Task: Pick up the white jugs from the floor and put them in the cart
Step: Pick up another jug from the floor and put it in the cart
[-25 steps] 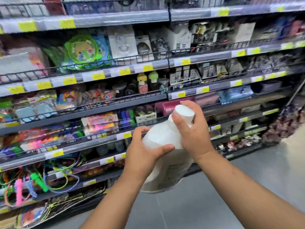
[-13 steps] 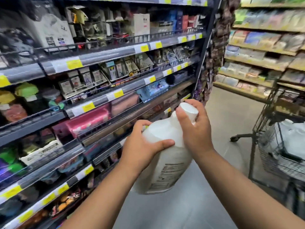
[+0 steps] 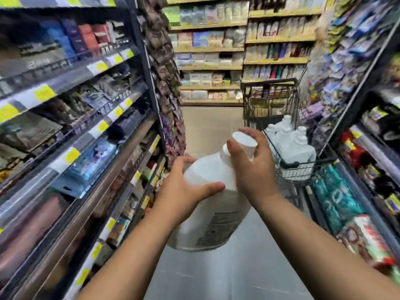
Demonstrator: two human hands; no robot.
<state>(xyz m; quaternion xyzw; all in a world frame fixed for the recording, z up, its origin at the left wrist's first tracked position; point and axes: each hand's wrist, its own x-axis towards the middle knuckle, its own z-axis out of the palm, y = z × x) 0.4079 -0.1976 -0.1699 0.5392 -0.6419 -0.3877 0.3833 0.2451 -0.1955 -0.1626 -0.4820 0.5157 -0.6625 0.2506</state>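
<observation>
Shelves [image 3: 75, 87] flank held jug [image 3: 207, 174]; cart [image 3: 268, 82] (jugs [image 3: 292, 146] inside) ahead.

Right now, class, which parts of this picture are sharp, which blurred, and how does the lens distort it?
Head view: the white plastic jug, left hand and right hand are fairly sharp; head view: the stocked side shelves smear with motion blur, their straight edges bowed by the wide lens.
</observation>
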